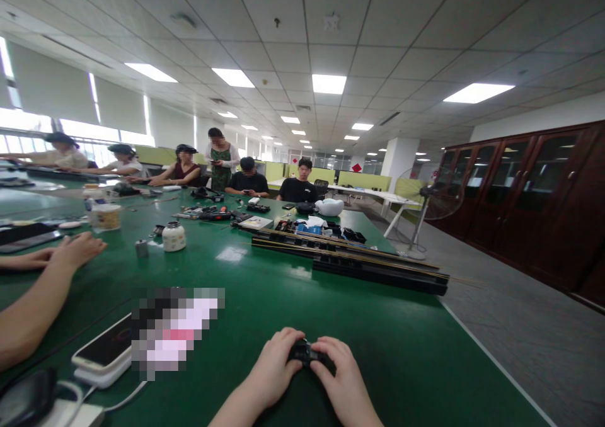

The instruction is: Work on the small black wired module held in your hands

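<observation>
At the near part of the green table (265, 313), both my hands meet on a small dark object (306, 353) with a shiny black surface; its kind is hard to make out. My left hand (275, 367) pinches it from the left, fingers on the far side and thumb on the near side. From the right, my right hand (341, 370) grips it the same way. The fingers cover much of it.
Phones, one a white phone (106, 345), and cables lie on the left. A co-worker's arms (47, 282) rest there too. Beyond are a patterned jar (174, 236), long black rails (378, 274) with thin rods, and tools. Several people sit farther back; a fan (425, 194) stands right.
</observation>
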### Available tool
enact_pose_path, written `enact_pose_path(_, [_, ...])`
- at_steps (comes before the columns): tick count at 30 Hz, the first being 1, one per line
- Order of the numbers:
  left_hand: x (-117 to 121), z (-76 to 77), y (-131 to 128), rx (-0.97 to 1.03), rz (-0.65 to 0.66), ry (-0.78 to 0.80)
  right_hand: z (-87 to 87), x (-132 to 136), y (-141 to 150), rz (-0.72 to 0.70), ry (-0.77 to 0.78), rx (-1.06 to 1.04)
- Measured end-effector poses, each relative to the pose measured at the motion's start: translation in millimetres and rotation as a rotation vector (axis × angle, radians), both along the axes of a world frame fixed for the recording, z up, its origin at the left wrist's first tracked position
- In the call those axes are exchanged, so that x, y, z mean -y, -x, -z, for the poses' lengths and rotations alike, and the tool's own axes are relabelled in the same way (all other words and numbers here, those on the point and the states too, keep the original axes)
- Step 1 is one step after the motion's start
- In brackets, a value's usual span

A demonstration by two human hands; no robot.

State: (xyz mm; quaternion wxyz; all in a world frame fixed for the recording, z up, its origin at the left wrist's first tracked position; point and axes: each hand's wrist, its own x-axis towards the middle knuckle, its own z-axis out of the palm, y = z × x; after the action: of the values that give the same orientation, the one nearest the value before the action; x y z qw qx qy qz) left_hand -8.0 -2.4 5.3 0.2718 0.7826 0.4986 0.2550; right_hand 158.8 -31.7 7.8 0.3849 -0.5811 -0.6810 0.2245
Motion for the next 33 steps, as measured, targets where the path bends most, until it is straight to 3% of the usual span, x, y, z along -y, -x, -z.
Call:
enact_pose_path(16, [1.7, -0.2, -0.2, -0.026, -0.007, -0.003, -1.7, 1.7, 3.8, 0.02, 0.061, 0.159])
enact_pose_path(33, [2.3, -0.3, 0.1, -0.03, -0.007, 0.002, -2.8, 1.1, 0.6, 0.002, 0.07, 0.099])
